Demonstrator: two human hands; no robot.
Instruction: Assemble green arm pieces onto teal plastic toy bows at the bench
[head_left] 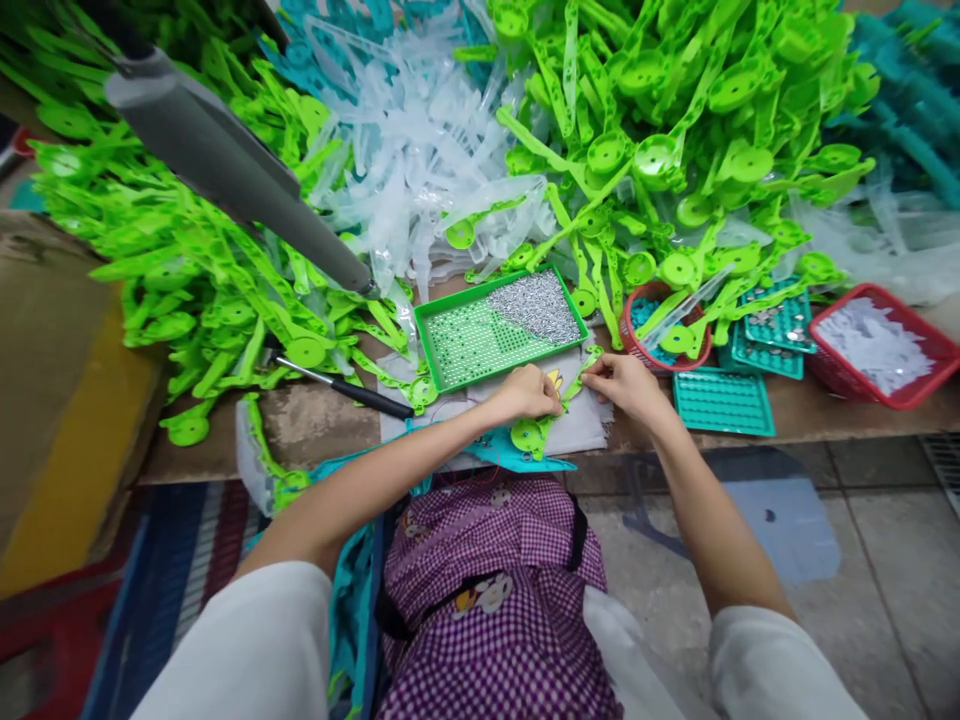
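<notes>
A bright green plastic piece [529, 436] with a round end lies on white cloth at the table's front edge, its narrow arm reaching up to the right. My left hand [531, 392] is closed at the left side of this piece, fingers curled down. My right hand [621, 384] pinches near the upper end of the piece's arm; whatever is between the fingertips is too small to name. Just beyond both hands sits a green tray [465, 376] with small silver parts heaped on its right side and scattered small pieces on its left.
Heaps of green parts [645, 80] and clear plastic parts [420, 130] stand behind. A grey tool [240, 170] hangs at upper left above a black-handled screwdriver [371, 398]. Right: red baskets [926, 350], teal trays [724, 402]. Left: a cardboard box [67, 400].
</notes>
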